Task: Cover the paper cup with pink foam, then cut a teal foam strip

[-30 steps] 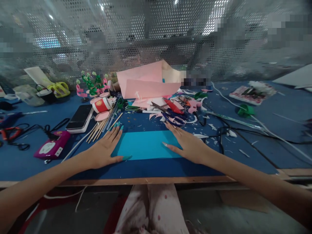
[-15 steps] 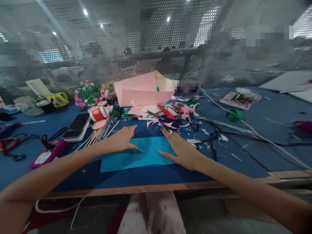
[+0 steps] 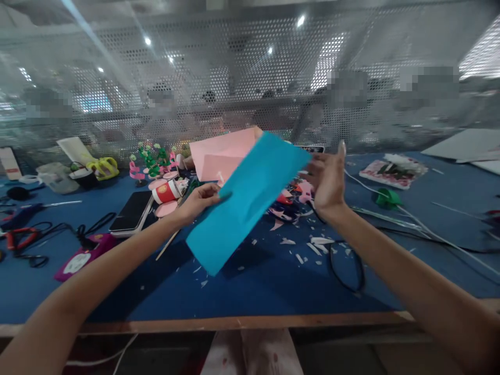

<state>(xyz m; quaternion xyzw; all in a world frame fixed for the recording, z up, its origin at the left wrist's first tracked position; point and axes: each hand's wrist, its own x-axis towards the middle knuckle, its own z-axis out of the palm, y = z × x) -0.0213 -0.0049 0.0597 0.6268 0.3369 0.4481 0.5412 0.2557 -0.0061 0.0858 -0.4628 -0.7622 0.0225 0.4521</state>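
A blue sheet of paper (image 3: 250,203) is held up at a slant above the table, its upper end to the right. My left hand (image 3: 201,200) pinches its left long edge between thumb and fingers. At the sheet's upper right corner is my right hand (image 3: 328,179), palm turned inward, thumb raised and fingers apart. Its fingertips are close to the corner, and whether they touch it I cannot tell. Behind the sheet, partly hidden, lie pink paper sheets (image 3: 224,153) and a heap of pink and white scraps (image 3: 304,190).
A phone (image 3: 132,211), a red and white paper cup (image 3: 166,191) and a purple device (image 3: 84,255) stand on the left. Paper bits and a black cable loop (image 3: 361,276) lie on the blue table (image 3: 234,297). A white cord (image 3: 441,229) and green piece (image 3: 386,198) are on the right.
The blue paper has come up off the table and turned to a slant, pinched in my left hand. My right hand has left its flat position on the paper and risen to the right.
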